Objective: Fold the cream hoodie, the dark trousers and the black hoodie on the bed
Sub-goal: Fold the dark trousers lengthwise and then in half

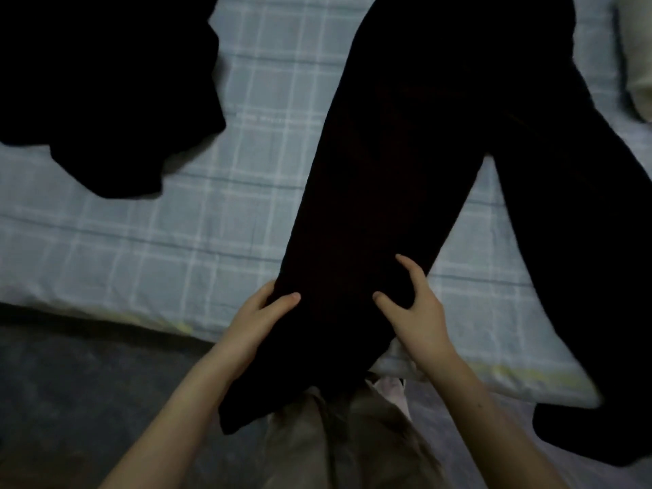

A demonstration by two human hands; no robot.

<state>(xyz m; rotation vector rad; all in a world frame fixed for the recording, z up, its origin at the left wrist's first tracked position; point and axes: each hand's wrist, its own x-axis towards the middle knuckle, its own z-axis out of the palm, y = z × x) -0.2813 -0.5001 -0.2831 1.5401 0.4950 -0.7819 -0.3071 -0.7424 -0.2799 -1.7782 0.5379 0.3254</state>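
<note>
The dark trousers (pixel 405 153) lie spread on the bed, legs apart, both cuffs hanging over the near edge. My left hand (pixel 263 317) grips the left side of the nearer leg, thumb on top. My right hand (pixel 411 298) grips the same leg's right side, fingers curled into the cloth. The black hoodie (pixel 98 93) sits crumpled at the top left. A cream piece at the far right edge, the cream hoodie (pixel 638 51), is mostly cut off by the frame.
The bed has a pale blue checked sheet (pixel 197 206); its near edge runs across the lower part of the frame. Below it lies dark grey floor (pixel 81 382). My beige trousers (pixel 338 435) show at the bottom centre.
</note>
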